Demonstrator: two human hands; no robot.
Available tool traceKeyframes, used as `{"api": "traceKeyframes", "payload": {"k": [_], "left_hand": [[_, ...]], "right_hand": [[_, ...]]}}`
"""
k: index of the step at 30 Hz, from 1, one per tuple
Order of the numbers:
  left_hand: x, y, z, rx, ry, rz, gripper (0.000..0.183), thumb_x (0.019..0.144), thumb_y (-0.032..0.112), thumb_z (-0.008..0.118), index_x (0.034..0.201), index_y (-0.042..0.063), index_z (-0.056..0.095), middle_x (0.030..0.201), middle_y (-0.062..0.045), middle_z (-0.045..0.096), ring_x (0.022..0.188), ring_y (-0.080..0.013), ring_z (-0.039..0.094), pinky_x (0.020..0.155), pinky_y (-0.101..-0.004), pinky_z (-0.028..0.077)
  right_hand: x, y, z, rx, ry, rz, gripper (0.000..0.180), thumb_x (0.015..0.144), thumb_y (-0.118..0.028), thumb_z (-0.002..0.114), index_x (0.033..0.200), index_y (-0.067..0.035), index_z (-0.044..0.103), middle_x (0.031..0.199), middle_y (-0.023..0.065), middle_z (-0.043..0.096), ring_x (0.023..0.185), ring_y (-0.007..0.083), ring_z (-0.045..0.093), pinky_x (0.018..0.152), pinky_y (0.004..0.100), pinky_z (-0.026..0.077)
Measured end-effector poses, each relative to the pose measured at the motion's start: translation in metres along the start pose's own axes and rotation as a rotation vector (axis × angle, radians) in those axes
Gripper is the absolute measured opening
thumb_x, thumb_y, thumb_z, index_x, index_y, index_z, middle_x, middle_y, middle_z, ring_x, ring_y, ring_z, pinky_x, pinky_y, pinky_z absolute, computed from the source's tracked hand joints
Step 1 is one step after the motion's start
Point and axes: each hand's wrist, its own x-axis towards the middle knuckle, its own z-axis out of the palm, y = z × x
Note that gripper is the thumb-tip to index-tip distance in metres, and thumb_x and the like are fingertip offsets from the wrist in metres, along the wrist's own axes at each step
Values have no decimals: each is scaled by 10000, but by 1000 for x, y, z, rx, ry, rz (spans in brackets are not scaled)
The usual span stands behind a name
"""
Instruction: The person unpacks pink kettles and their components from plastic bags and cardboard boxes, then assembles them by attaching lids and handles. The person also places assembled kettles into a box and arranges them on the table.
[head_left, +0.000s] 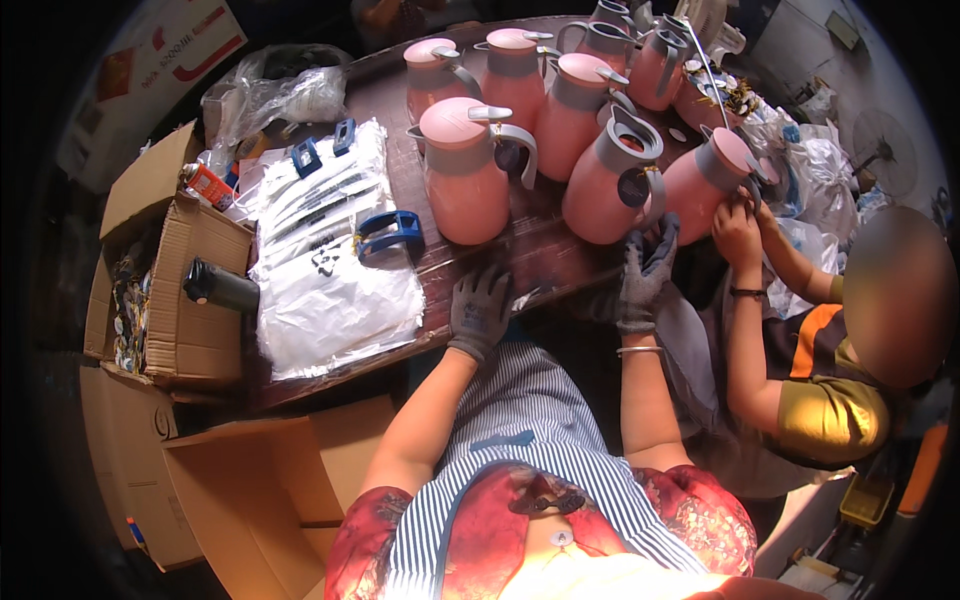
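Note:
My left hand (480, 311), in a grey work glove, lies at the table's front edge with its fingers spread and nothing in them. Beyond it stands a pink vacuum jug (466, 180) with a grey collar and handle, its lid on. My right hand (646, 277), also gloved, is raised at the lower right of a lidless pink jug (606, 187). Its fingertips meet the foot of that jug's handle in the view; whether they grip it is unclear. A round dark tag (634, 187) hangs from this handle.
A co-worker's hands (739, 229) hold a tilted pink jug (701, 184) at right. More jugs (514, 82) stand behind. To the left are stacked plastic bags (337, 300), blue plastic parts (390, 232), a black cylinder (221, 285) and a cardboard box (199, 277) of tags.

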Motion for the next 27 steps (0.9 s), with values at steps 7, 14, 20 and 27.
{"api": "traceKeyframes", "payload": {"k": [7, 14, 20, 27], "left_hand": [[-1, -2, -1, 0, 0, -4, 410, 880, 265, 638, 1265, 130, 604, 1364, -137, 559, 1231, -381, 517, 1030, -515, 405], [-2, -5, 0, -41, -10, -13, 457, 878, 272, 648, 1299, 101, 590, 1352, -160, 564, 1224, -386, 523, 1055, -506, 396], [-10, 8, -45, -1441, -118, -561, 481, 1035, 368, 529, 1367, 20, 537, 1317, -167, 607, 1231, -306, 562, 1088, -438, 429], [-41, 55, -135, -1714, -378, -501, 426, 1053, 234, 545, 1433, 63, 456, 1394, -101, 545, 1290, -245, 539, 1094, -428, 452]], "right_hand": [[7, 15, -4, -333, 71, -12, 715, 892, -73, 749, 1475, -5, 341, 1348, 118, 477, 1100, 166, 540, 912, 291, 499], [44, -7, -4, -208, 49, 250, 144, 991, -104, 630, 1088, -24, 560, 959, 32, 617, 795, 81, 580, 715, 246, 476], [4, -62, -65, -912, -240, -603, 446, 1047, -55, 432, 1480, 48, 411, 1431, 224, 537, 1241, 361, 583, 1057, 376, 456], [-66, -63, -94, 301, -494, 149, 550, 1014, -102, 567, 1509, 8, 353, 1448, 151, 503, 1297, 242, 517, 1073, 360, 429]]}}
